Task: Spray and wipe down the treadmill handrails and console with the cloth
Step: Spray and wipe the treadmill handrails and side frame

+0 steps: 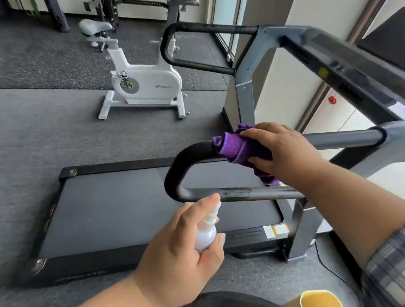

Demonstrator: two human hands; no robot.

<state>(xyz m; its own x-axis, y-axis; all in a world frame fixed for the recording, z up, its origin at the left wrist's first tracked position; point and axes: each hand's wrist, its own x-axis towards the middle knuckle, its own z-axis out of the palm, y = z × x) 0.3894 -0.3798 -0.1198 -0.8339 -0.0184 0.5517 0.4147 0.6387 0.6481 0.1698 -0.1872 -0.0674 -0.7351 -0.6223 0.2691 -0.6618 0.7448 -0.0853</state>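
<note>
A purple cloth point(236, 146) is wrapped over the near treadmill handrail point(187, 160), just right of its black padded bend. My right hand point(278, 151) grips the cloth around the rail. Below it, my left hand point(182, 243) holds a small white spray bottle point(207, 231), index finger on its top, nozzle close to the rail's lower bar point(250, 194). The far handrail point(195, 29) loops at the upper middle. The console point(339, 65) slopes along the right side.
The treadmill belt point(138, 203) lies below the rails, with a grey upright point(301, 225) at its right. A white exercise bike point(143, 81) stands beyond it on the dark floor. Racks line the far wall. A yellow object point(321, 302) sits at the bottom edge.
</note>
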